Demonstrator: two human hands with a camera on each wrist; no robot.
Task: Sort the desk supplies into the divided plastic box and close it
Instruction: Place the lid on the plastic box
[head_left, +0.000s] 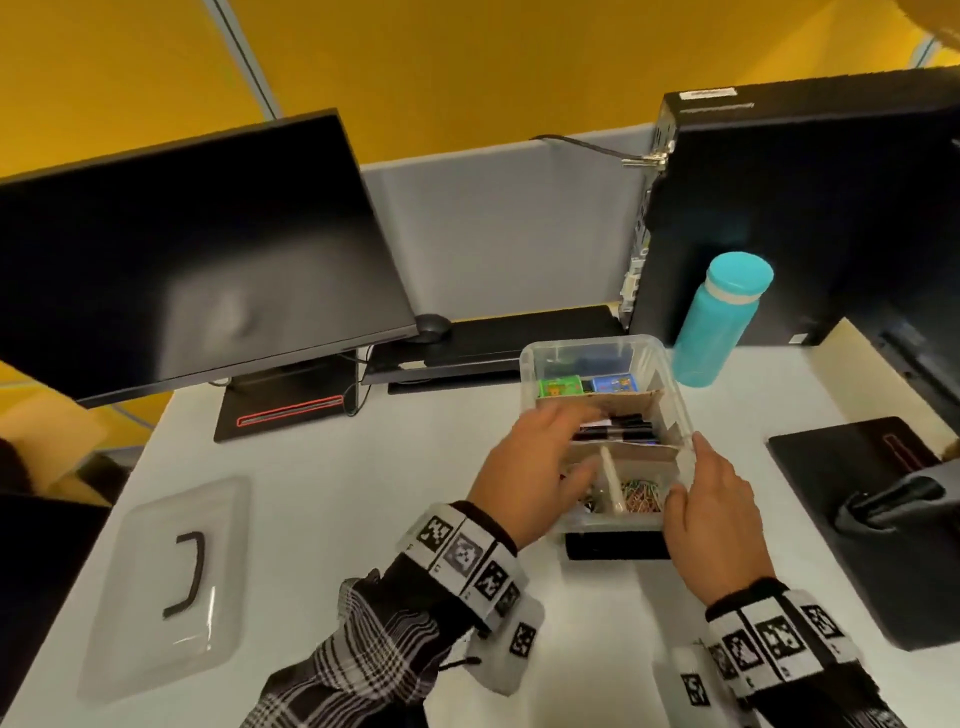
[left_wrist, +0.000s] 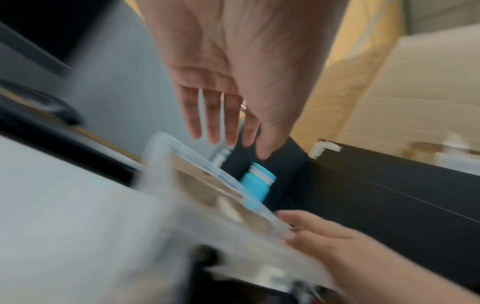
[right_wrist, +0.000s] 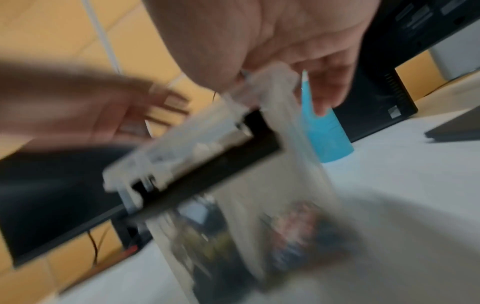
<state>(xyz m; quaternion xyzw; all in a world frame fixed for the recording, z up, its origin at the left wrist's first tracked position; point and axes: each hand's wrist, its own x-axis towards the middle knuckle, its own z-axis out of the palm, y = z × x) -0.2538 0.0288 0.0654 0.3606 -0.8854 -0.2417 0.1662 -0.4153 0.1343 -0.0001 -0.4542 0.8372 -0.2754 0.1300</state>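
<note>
The clear plastic box (head_left: 670, 384) stands open mid-desk, split by cardboard dividers. Small green and blue boxes (head_left: 587, 385) fill its far section, black markers (head_left: 623, 428) the middle one, and coloured paper clips (head_left: 641, 491) the near right one. My left hand (head_left: 566, 441) hovers over the box's left side with straight fingers (left_wrist: 223, 127), holding nothing. My right hand (head_left: 691, 473) pinches the box's right wall (right_wrist: 275, 98) near the front corner. The clear lid (head_left: 166, 587) with its black handle lies flat at the left. Both wrist views are blurred.
A teal bottle (head_left: 719, 322) stands just right of the box, in front of a black computer tower (head_left: 810, 208). A monitor (head_left: 197, 249) on its stand sits at the back left, with a keyboard (head_left: 493, 338) and mouse behind the box. A black stand base (head_left: 872, 519) lies at right.
</note>
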